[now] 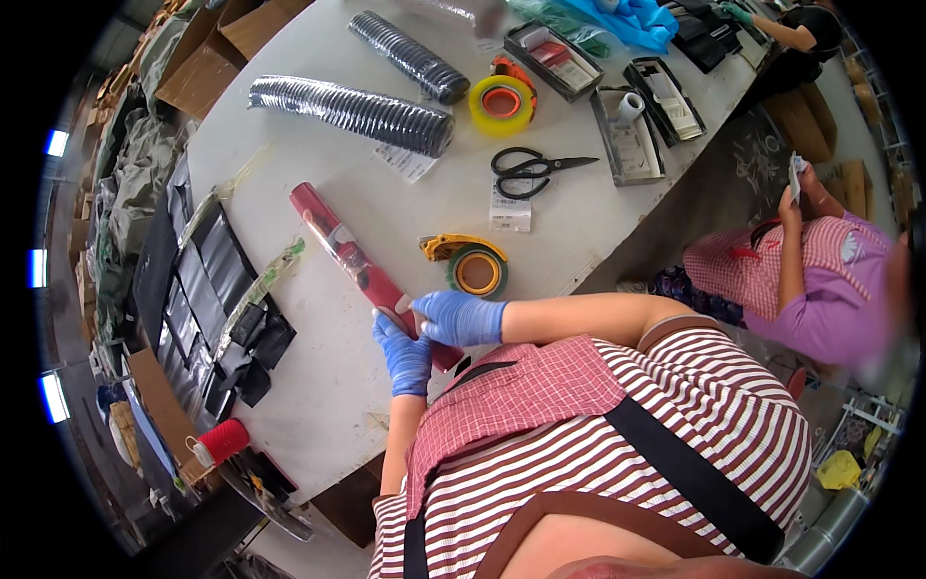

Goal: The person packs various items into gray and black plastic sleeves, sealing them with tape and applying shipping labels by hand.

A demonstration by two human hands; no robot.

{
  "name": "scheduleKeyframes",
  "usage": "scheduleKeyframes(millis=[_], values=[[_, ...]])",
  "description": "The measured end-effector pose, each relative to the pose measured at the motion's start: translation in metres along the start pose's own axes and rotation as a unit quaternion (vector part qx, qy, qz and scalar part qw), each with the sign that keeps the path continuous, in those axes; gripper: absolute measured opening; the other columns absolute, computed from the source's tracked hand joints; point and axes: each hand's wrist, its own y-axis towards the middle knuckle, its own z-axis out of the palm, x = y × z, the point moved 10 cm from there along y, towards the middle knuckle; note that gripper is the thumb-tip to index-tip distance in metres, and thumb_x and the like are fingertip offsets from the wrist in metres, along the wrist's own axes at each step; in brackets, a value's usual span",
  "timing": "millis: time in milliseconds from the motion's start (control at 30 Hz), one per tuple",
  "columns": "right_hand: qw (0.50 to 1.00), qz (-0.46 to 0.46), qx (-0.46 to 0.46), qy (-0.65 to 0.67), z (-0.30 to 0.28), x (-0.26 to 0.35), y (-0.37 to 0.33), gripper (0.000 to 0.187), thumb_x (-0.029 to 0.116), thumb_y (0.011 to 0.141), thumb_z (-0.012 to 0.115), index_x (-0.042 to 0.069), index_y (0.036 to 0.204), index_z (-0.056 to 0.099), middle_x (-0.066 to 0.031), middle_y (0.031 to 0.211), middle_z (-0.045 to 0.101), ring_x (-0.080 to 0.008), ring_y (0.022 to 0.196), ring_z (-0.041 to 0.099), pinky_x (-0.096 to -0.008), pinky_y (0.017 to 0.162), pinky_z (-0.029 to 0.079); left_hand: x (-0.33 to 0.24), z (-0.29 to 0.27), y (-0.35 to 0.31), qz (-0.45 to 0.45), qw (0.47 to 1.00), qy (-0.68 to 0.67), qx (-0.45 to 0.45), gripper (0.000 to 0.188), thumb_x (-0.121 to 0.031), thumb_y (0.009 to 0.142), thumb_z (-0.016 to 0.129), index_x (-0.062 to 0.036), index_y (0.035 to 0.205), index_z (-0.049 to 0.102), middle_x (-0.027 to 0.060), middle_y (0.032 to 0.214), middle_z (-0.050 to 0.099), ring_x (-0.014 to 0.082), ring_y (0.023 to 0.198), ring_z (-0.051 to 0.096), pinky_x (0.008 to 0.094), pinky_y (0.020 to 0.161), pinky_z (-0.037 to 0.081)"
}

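A dark red roll (pixel 352 257) with a printed patch, shaped like a tube, lies slantwise over the near part of the table. My left hand (pixel 403 357), in a blue glove, grips it near its close end from the left side. From the right, my blue-gloved right hand (pixel 461 317) is closed over the same end, its fingertips almost meeting the left ones. Just beyond my right hand sits a yellow tape dispenser (pixel 453 243) with a green-edged tape roll (pixel 477 271). Black-handled scissors (pixel 532 174) rest farther off on a white label (pixel 510 213).
Two film-wrapped stacks of dark ringed pieces (pixel 352 114) lie at the back of the white table (pixel 328 415). An orange tape dispenser with yellow tape (pixel 502 104) and open boxes (pixel 627 135) stand right of them. Black sheets (pixel 207 280) lie left. Another person (pixel 786 270) sits right.
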Motion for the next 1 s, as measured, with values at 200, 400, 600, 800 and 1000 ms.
scheduleKeyframes(millis=[200,400,600,800,1000], values=[[0.994,0.103,-0.039,0.001,0.023,-0.037,0.022,0.032,0.018,0.086,0.055,-0.004,0.11,0.058,-0.0278,0.104,0.064,-0.0428,0.098,0.062,-0.0448,0.088,0.049,0.026,0.011,0.006,-0.037,0.966,-0.235,0.101,0.087,-0.017,0.08,0.077,0.0041,0.147,0.025,0.022,0.129,0.051,0.0303,0.12,0.053,0.0374,0.102,0.044],[0.951,0.24,-0.063,0.187,0.042,-0.053,0.067,0.05,0.034,0.081,0.065,-0.002,0.114,0.055,-0.0247,0.102,0.066,-0.0399,0.094,0.065,-0.0435,0.082,0.052,0.006,0.016,0.002,-0.082,0.841,-0.49,0.214,0.06,-0.011,0.085,0.07,-0.005,0.138,0.044,0.0102,0.114,0.062,0.0171,0.097,0.062,0.0313,0.083,0.053],[0.972,0.228,-0.049,0.025,0.023,-0.031,0.088,0.067,0.036,0.079,0.07,0.0,0.129,0.045,-0.0213,0.095,0.065,-0.0347,0.086,0.065,-0.0436,0.081,0.052,0.054,-0.104,0.075,0.071,0.936,-0.307,0.16,0.035,-0.022,0.092,0.066,-0.0002,0.119,0.063,0.0073,0.105,0.068,0.015,0.091,0.063,0.0283,0.08,0.052],[0.943,0.194,-0.128,-0.236,0.057,-0.023,0.073,0.093,0.031,0.075,0.071,0.005,0.15,0.022,-0.0252,0.116,0.055,-0.0416,0.104,0.056,-0.0465,0.093,0.046,0.129,-0.332,0.206,0.188,0.96,0.029,-0.205,0.028,-0.017,0.09,0.059,-0.006,0.115,0.066,0.0165,0.11,0.067,0.0335,0.105,0.063,0.0394,0.094,0.047],[0.939,0.166,-0.15,-0.261,0.063,-0.008,0.078,0.092,0.027,0.075,0.071,0.002,0.149,0.022,-0.0253,0.114,0.056,-0.0405,0.101,0.057,-0.0466,0.092,0.046,0.267,-0.299,0.252,0.03,0.997,0.065,0.023,0.029,-0.021,0.086,0.064,-0.0061,0.11,0.068,0.0201,0.108,0.067,0.0367,0.104,0.062,0.0408,0.092,0.049]])
